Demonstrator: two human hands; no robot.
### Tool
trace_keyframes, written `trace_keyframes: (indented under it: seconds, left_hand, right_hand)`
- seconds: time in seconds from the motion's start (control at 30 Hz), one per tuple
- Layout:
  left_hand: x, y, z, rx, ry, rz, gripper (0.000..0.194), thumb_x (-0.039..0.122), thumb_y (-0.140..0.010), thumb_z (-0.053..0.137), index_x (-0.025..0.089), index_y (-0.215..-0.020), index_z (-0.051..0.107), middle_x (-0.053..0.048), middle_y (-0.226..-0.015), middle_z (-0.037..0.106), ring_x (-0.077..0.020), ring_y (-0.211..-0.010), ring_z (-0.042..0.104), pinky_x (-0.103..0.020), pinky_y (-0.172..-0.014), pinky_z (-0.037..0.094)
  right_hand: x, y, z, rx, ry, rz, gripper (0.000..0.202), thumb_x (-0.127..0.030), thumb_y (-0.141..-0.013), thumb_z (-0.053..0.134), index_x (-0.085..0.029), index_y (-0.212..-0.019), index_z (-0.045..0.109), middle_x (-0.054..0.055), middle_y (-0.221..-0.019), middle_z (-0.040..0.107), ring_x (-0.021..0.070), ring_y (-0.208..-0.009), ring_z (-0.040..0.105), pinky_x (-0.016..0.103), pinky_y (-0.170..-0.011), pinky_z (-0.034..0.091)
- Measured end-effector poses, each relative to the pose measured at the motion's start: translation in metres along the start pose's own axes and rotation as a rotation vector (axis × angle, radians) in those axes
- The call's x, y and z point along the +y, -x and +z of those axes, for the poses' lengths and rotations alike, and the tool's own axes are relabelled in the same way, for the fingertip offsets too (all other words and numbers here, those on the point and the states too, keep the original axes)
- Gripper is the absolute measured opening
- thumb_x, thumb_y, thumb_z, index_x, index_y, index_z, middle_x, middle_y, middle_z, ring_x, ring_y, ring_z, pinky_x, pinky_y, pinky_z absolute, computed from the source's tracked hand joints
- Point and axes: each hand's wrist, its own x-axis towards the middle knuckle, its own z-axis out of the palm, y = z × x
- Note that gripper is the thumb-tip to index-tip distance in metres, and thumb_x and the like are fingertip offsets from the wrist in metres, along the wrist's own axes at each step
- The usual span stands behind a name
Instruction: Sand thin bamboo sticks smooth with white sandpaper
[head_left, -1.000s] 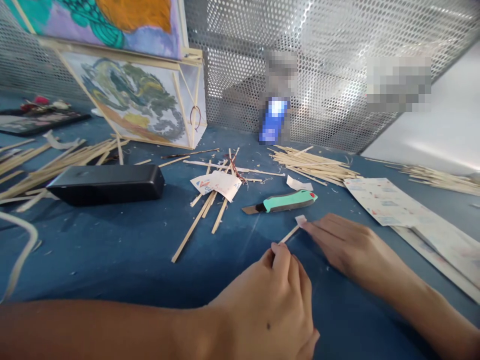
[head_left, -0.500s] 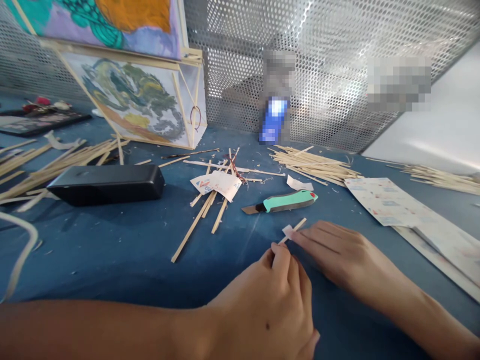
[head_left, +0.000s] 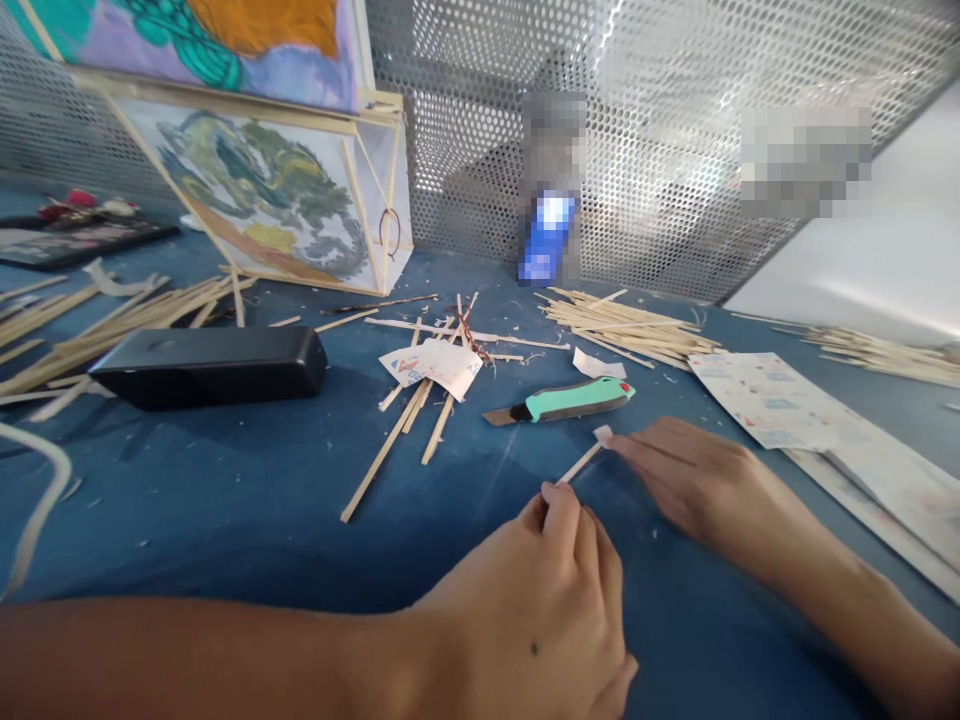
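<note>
My left hand (head_left: pixel 532 600) is closed on the lower end of a thin wooden stick (head_left: pixel 581 464), which slants up and to the right over the blue table. At the stick's far end a small white piece of paper (head_left: pixel 603 435) is pinched between the fingertips of my right hand (head_left: pixel 675 465). Just beyond the stick lies a turquoise utility knife (head_left: pixel 577 400) with its blade out, pointing left. Farther left, printed paper scraps (head_left: pixel 450 368) rest on several crossed sticks (head_left: pixel 379 465).
A black box-shaped object (head_left: pixel 214 365) lies left, before more sticks (head_left: pixel 142 315). Behind stands a painted paper-and-wood frame (head_left: pixel 262 200). A stick pile (head_left: pixel 630 328) lies beyond the knife, with printed sheets (head_left: pixel 780 400) at right. A perforated metal panel (head_left: pixel 465 120) closes off the back.
My right hand has moved a little up and to the right along the stick, with the white paper now at its far end. My left hand has stayed in place.
</note>
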Motion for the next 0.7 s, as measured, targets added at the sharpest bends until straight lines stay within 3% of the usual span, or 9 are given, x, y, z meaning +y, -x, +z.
trace_keyframes:
  seconds: [0.2, 0.37, 0.47, 0.57, 0.7]
  left_hand:
    - [0.0, -0.001, -0.003, 0.009, 0.001, 0.004, 0.058, 0.052, -0.105, 0.044, 0.008, -0.117, 0.079, -0.019, -0.114, 0.078, -0.0325, -0.099, 0.071, -0.042, -0.088, 0.047]
    - [0.0, -0.001, -0.003, -0.005, -0.008, 0.005, 0.058, 0.05, -0.106, 0.041, 0.009, -0.118, 0.079, -0.019, -0.118, 0.077, -0.0335, -0.105, 0.07, -0.042, -0.09, 0.047]
    - [0.0, -0.001, -0.001, 0.004, -0.014, 0.004, 0.059, 0.05, -0.106, 0.041, 0.007, -0.118, 0.078, -0.021, -0.117, 0.076, -0.0344, -0.104, 0.07, -0.043, -0.089, 0.047]
    - [0.001, -0.001, 0.0, 0.005, -0.005, -0.008, 0.061, 0.052, -0.105, 0.041, 0.005, -0.121, 0.077, -0.022, -0.119, 0.076, -0.0352, -0.104, 0.07, -0.043, -0.09, 0.047]
    - [0.0, -0.001, 0.0, 0.001, 0.009, -0.003, 0.059, 0.05, -0.106, 0.041, 0.007, -0.118, 0.078, -0.021, -0.118, 0.076, -0.0353, -0.106, 0.069, -0.043, -0.091, 0.046]
  right_hand:
    - [-0.004, -0.002, 0.002, 0.019, -0.026, -0.123, 0.044, -0.009, -0.103, 0.047, -0.013, -0.147, 0.054, 0.012, -0.112, 0.075, 0.0261, -0.098, 0.071, 0.042, -0.084, 0.062]
    - [0.001, -0.003, 0.001, 0.01, 0.073, -0.015, 0.036, -0.008, -0.103, 0.05, -0.015, -0.135, 0.065, 0.01, -0.1, 0.074, 0.0242, -0.089, 0.07, 0.041, -0.081, 0.061]
    - [-0.011, -0.006, -0.001, 0.02, -0.017, -0.102, 0.037, -0.008, -0.103, 0.048, -0.01, -0.138, 0.061, 0.013, -0.102, 0.075, 0.0245, -0.089, 0.07, 0.041, -0.079, 0.061]
    - [-0.016, -0.007, -0.001, 0.021, -0.128, -0.166, 0.04, -0.01, -0.104, 0.046, -0.013, -0.143, 0.058, 0.012, -0.105, 0.075, 0.0241, -0.091, 0.07, 0.04, -0.079, 0.061]
    - [0.005, 0.001, 0.003, 0.008, -0.001, -0.013, 0.037, -0.01, -0.104, 0.049, -0.018, -0.137, 0.062, 0.009, -0.108, 0.074, 0.0239, -0.094, 0.069, 0.04, -0.084, 0.06]
